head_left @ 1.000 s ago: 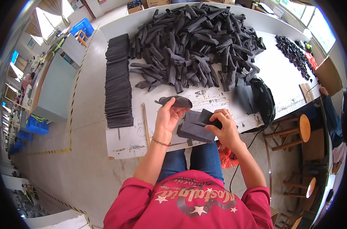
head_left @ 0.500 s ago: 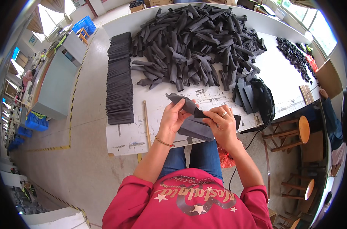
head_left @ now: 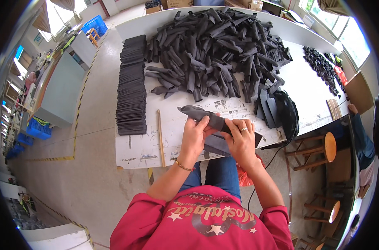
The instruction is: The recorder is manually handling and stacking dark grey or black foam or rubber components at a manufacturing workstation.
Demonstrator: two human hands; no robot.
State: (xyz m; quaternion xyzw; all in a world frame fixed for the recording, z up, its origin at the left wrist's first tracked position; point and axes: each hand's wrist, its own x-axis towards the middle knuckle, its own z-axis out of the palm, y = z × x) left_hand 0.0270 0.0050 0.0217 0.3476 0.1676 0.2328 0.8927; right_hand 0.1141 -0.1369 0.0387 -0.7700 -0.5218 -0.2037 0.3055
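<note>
A dark grey fabric tube (head_left: 200, 115) is stretched between my hands above the front of the white table (head_left: 177, 146). My left hand (head_left: 195, 136) is closed round its middle, thumb on top, and its loose crumpled end points to the far left. My right hand (head_left: 242, 141), with a ring, grips the near right end, which looks flatter. A dark corner (head_left: 258, 137) sticks out beyond the right fingers; whether it belongs to the tube I cannot tell. Beneath the hands, flat dark grey pieces (head_left: 216, 144) lie at the table's front edge, partly covered by the hands.
A big heap of rolled dark fabric tubes (head_left: 218, 50) fills the table's far side. A long neat stack of flat pieces (head_left: 131, 87) runs along the left, beside a wooden stick (head_left: 160, 139). At right are a black bag (head_left: 288, 112), flat pieces (head_left: 269, 110) and wooden stools (head_left: 330, 146).
The tube is drawn out straighter and flatter between my hands. Both hands have shifted slightly, and the right fingers now lie over the tube's end.
</note>
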